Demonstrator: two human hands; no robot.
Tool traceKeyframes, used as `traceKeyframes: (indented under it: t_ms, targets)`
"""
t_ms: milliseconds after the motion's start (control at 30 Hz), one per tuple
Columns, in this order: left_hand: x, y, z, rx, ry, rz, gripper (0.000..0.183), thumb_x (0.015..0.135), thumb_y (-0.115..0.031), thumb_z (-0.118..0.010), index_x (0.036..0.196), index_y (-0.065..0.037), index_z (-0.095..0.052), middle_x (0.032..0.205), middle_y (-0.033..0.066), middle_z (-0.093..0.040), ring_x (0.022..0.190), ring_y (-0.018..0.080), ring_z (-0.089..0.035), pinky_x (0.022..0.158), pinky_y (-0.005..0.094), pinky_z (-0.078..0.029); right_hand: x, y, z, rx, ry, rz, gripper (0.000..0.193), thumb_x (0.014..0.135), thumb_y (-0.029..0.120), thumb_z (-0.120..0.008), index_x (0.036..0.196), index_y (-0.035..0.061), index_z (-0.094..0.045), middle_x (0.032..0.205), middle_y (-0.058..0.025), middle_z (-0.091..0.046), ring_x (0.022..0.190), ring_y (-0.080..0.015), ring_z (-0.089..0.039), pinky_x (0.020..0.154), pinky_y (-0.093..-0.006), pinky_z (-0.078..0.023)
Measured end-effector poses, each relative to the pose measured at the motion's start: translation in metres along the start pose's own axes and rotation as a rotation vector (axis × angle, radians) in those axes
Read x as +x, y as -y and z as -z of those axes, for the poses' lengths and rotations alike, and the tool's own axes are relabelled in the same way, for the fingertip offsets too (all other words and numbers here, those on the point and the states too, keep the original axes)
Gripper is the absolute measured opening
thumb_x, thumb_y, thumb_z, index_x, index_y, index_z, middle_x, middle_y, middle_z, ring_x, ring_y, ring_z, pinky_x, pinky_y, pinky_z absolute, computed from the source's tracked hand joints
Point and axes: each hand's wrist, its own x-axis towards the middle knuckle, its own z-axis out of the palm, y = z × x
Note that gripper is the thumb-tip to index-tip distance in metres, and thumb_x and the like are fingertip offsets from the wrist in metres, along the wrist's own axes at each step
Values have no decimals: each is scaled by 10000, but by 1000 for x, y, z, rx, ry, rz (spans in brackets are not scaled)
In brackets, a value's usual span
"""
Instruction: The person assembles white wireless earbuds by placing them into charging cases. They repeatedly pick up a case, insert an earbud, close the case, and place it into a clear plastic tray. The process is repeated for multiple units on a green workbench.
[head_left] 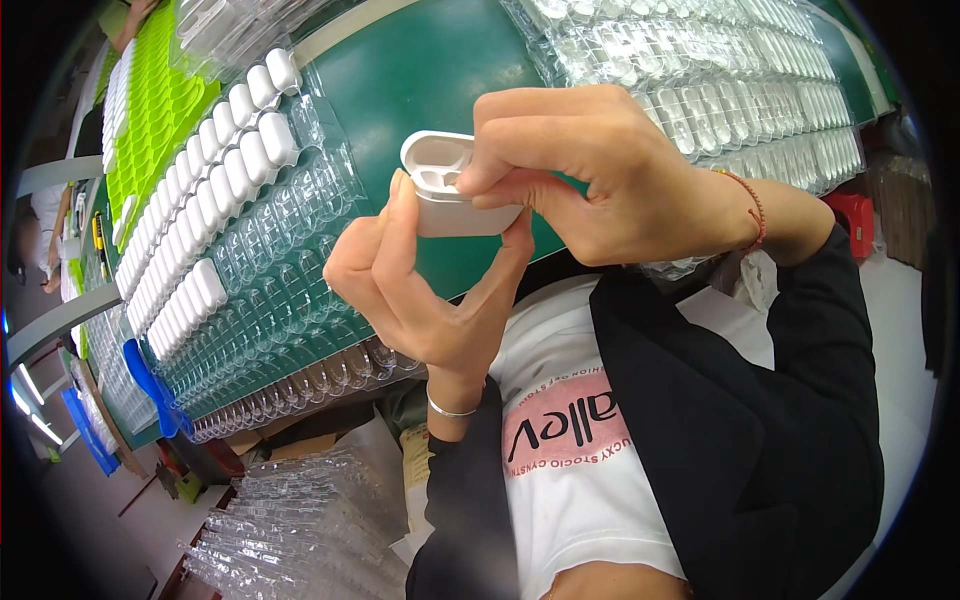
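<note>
A white earbud charging case (468,218) with its lid flipped up is held above the green table. My left hand (425,290) grips it from below, thumb and fingertips on its opposite ends. The case's grey-white inside, with its hollows, faces up. My right hand (610,180) is closed in a pinch at the right part of the opening, thumb and forefinger reaching into the case. Whatever lies between those fingertips is too small and covered to make out.
To the left, a clear blister tray (270,235) holds rows of white cases (215,195). Bright green trays (160,130) lie beyond it. Stacked clear trays (690,70) cover the far right of the green table (420,70). A red object (852,222) sits at right.
</note>
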Motion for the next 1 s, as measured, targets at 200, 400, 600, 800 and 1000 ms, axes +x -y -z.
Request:
traceKeyframes:
  t_ms: [200, 400, 600, 800, 1000]
  targets:
    - [5, -2, -5, -38, -33, 15, 747, 540, -74, -899, 1212, 18, -584, 1031, 120, -526, 886, 252, -538, 723, 347, -500, 1, 5, 4, -59, 12, 3, 222, 771, -121, -660, 945, 14, -634, 810, -104, -597, 671, -307, -616, 560, -321, -478]
    - [3, -2, -5, -147, -58, 105, 830, 540, -134, -943, 1250, 20, -543, 1038, 99, -489, 924, 245, -519, 771, 339, -462, 1, 13, 18, -99, -78, -11, 222, 869, -8, -648, 1091, 4, -654, 967, -105, -598, 835, -229, -635, 680, -324, -500]
    - [-7, -16, 3, -213, -45, 132, 900, 535, -81, -942, 1285, -19, -449, 1102, 104, -436, 1026, 237, -485, 830, 333, -426, -21, 27, 8, 1057, 9, -852, 422, 943, 318, -672, 1089, -77, -654, 965, -80, -662, 867, -105, -616, 752, -247, -500]
    - [-53, -12, 53, -887, 223, 532, 906, 766, -221, -828, 1444, 32, -282, 1390, 276, -436, 1211, 330, -544, 1007, 393, -458, -50, 45, -2, 484, 197, -648, 300, 855, 45, -694, 1141, -27, -636, 949, -94, -688, 806, -153, -666, 688, -269, -532]
    - [-61, -10, 96, -528, 767, 630, 464, 778, 63, -697, 1224, 18, -580, 1064, 162, -668, 948, 258, -677, 838, 335, -522, -88, 39, -36, 145, 251, -185, 299, 818, 153, -721, 1043, -6, -604, 827, -124, -594, 759, -310, -607, 660, -393, -479]
